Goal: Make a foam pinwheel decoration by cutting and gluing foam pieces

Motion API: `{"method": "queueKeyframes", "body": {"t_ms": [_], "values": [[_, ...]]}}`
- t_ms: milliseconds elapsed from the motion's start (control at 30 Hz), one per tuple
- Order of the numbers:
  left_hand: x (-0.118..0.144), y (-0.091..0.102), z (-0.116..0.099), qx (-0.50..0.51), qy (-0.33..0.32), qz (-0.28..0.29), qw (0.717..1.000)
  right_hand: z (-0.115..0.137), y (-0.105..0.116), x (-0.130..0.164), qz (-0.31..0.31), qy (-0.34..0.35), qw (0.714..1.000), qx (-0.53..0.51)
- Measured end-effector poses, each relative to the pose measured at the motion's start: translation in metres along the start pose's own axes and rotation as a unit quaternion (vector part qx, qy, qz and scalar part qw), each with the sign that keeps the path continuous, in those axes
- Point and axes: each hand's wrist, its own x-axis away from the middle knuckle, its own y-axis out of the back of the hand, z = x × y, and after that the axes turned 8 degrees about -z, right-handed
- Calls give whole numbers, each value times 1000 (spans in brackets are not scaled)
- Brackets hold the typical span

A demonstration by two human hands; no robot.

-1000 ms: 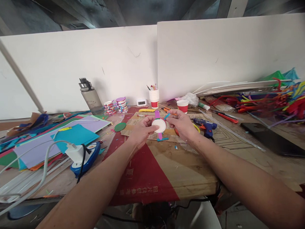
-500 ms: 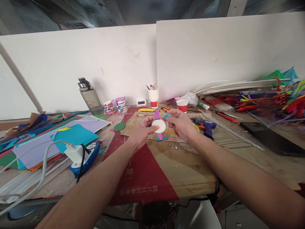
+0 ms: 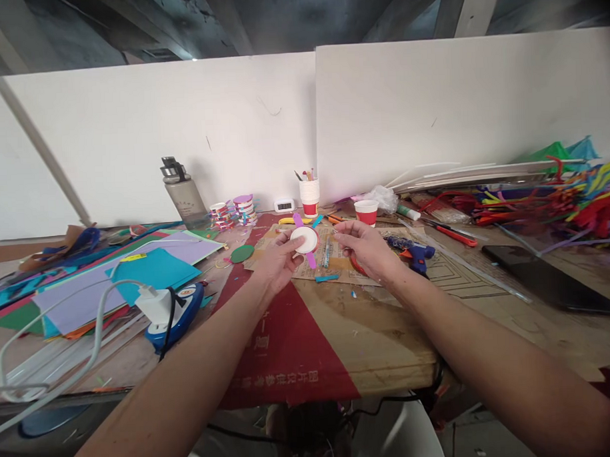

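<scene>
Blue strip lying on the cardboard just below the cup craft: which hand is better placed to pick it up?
Probably the right hand: it is free and hovers just right of the blue strip. The left hand is busy holding the white cup craft.

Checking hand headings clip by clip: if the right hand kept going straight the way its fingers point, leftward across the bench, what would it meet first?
Most likely the white disc craft with pink strips, held in the left hand. The right hand is apart from it, fingertips aimed at it over the cardboard. Depth is hard to judge from this view.
</scene>
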Motion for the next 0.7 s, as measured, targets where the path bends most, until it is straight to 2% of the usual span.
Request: {"method": "queueKeyframes", "body": {"t_ms": [133, 300, 400, 533, 700], "values": [[-4, 3, -2, 22, -5, -26, 999, -2, 3, -1, 14, 22, 998, 63], [-9, 8, -5, 15, -18, -57, 998, 0, 9, 0, 35, 123, 977, 168], [-9, 10, -7, 9, -41, -62, 997, 7, 11, 5, 34, 154, 961, 227], [-9, 10, -8, 28, -45, -61, 997, 17, 17, 7, -18, 209, 934, 289], [-7, 9, -10, 35, -40, -28, 998, 16, 28, -4, -103, 266, 918, 277]]}}
